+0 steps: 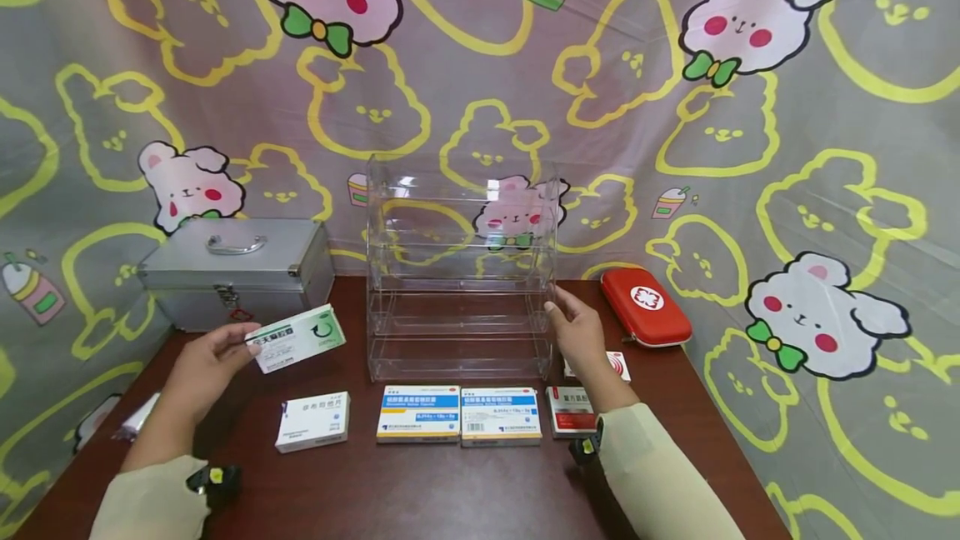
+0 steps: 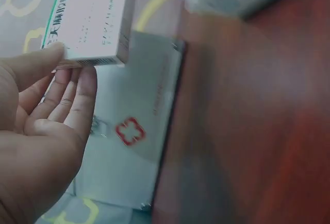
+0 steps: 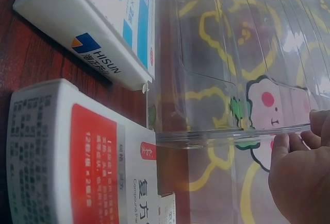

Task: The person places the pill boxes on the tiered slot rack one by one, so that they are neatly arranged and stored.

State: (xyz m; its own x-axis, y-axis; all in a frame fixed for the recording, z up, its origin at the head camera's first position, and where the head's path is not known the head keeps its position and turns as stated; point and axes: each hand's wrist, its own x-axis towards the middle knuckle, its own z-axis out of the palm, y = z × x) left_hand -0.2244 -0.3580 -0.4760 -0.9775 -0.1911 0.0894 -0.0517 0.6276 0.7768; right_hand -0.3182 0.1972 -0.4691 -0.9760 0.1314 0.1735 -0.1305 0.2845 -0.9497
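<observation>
My left hand (image 1: 210,367) pinches a green-and-white medicine box (image 1: 296,344) by its left end, thumb on the printed face. The box is held up off the table, in front of the silver case; the left wrist view shows the same box (image 2: 95,18) above the curled fingers (image 2: 85,90). A clear acrylic tiered rack (image 1: 459,369) stands upright at the back middle of the table. At its right side edge is my right hand (image 1: 579,338). In the right wrist view, thumb and fingers grip the rack's side panel (image 3: 227,135) from either side.
Two blue-and-white medicine boxes (image 1: 417,415) lie before the rack. A white box (image 1: 313,422) lies left, a red-and-white box (image 1: 572,417) right. Partly behind the right arm is a small box (image 1: 618,365). A silver case (image 1: 232,265) and red zip case (image 1: 647,315) flank the rack.
</observation>
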